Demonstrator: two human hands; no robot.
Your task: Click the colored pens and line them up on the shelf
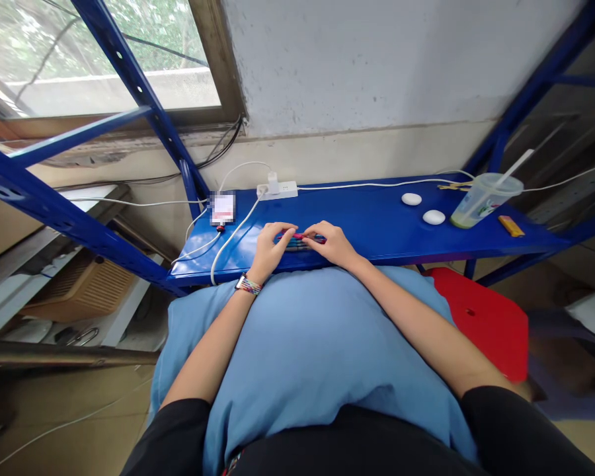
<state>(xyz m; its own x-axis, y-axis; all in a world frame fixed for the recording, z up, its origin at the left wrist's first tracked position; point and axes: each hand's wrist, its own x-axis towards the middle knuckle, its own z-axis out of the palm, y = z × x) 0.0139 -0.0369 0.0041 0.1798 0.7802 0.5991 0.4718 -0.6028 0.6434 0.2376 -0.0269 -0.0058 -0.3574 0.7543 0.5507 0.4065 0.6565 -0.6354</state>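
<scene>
Near the front edge of the blue shelf top lie several slim coloured sticks that look like pens, side by side and partly covered by my fingers. A pink pen shows on top of them, between my two hands. My left hand is curled with thumb and index fingertips at its left end. From the other side, my right hand pinches at its right end, and its fingers hide part of the bundle. Both wrists rest close to the shelf edge, above the blue cloth on my lap.
A white power strip with plugged-in cables and a blurred-out device sit at the back left. To the right are two white egg-shaped objects, a plastic cup with a straw and an orange packet. Blue posts flank the shelf; a red stool stands right.
</scene>
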